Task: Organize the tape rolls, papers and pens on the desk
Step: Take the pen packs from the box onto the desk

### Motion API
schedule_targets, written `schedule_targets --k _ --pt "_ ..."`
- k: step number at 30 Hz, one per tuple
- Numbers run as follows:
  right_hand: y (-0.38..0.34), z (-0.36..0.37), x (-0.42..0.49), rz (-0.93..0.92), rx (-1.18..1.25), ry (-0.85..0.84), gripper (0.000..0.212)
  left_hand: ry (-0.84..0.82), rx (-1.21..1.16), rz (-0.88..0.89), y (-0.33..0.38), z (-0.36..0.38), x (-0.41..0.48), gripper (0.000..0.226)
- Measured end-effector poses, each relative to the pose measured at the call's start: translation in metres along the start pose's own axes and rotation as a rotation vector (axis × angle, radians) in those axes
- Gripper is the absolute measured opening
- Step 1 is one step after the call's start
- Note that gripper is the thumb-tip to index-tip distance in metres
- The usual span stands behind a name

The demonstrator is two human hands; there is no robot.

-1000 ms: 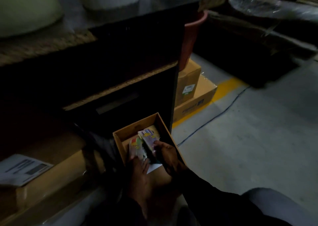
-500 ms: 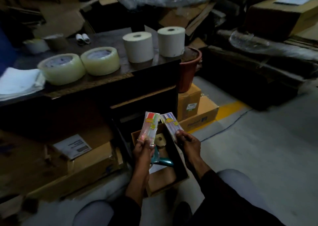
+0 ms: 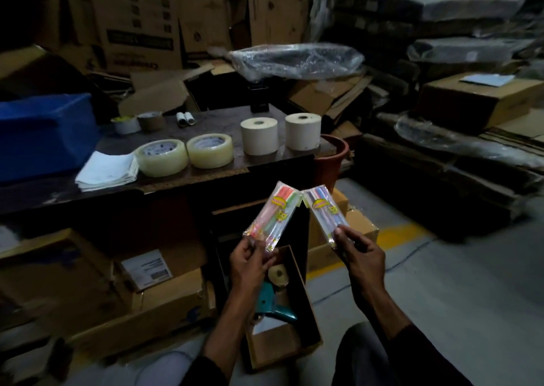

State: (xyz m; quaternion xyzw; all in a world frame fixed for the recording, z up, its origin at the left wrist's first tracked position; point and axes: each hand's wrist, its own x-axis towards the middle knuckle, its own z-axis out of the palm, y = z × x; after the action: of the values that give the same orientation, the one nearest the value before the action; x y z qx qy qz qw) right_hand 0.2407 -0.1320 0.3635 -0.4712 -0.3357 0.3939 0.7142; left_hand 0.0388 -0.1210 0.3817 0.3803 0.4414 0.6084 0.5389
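- The desk (image 3: 217, 119) has a dark brown top with a paler, worn front edge.
- At the desk's left end, the bin (image 3: 44, 132) is deep blue and the papers (image 3: 107, 171) are white.
- Along the desk's front, the first tape roll (image 3: 162, 157) and the second tape roll (image 3: 209, 150) are clear yellowish, with white printed cores.
- Toward the desk's right end, the first paper roll (image 3: 259, 135) and the second paper roll (image 3: 303, 131) are plain cream.
- In front of the desk, the left pen pack (image 3: 272, 216) shows red, green and pink under a clear wrapper, with a yellow label.
- Next to it, the right pen pack (image 3: 322, 212) shows blue and pink, with the same yellow label.
- Below the desk, a teal dispenser (image 3: 273, 306) lies in a tan cardboard box (image 3: 273, 347).
- Right of the desk, the pot (image 3: 329, 162) is terracotta red, and the grey floor (image 3: 441, 282) carries a yellow stripe (image 3: 400, 232).
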Motion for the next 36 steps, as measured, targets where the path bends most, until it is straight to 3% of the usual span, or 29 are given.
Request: schedule_targets --k 9,14,18,21,27,31,36 --pt "-0.065 0.028 0.016 -0.127 -0.029 -0.102 0.032 -0.123 -0.038 -0.049 0.112 -0.025 0.009 0.014" --pt "-0.09 0.062 0.03 -0.142 -0.033 -0.199 0.061 -0.12 -0.004 -0.027 0.164 -0.047 0.025 0.018" --pt "-0.119 0.104 0.05 -0.18 -0.052 -0.264 0.03 -0.073 0.098 0.037 0.212 -0.067 0.054 0.019" --pt "-0.142 0.142 0.076 -0.226 -0.085 -0.296 0.022 -0.063 0.16 0.041 0.245 -0.083 0.084 0.02" --pt "-0.168 0.222 0.151 -0.173 -0.093 -0.478 0.034 -0.044 0.355 0.04 0.287 -0.116 0.176 0.015" --pt "-0.157 0.263 0.208 -0.099 -0.208 -0.564 0.048 -0.062 0.438 -0.07 0.296 -0.13 0.24 0.019" --pt "-0.146 0.291 0.253 0.01 -0.298 -0.609 0.042 -0.062 0.503 -0.219 0.3 -0.137 0.298 0.023"
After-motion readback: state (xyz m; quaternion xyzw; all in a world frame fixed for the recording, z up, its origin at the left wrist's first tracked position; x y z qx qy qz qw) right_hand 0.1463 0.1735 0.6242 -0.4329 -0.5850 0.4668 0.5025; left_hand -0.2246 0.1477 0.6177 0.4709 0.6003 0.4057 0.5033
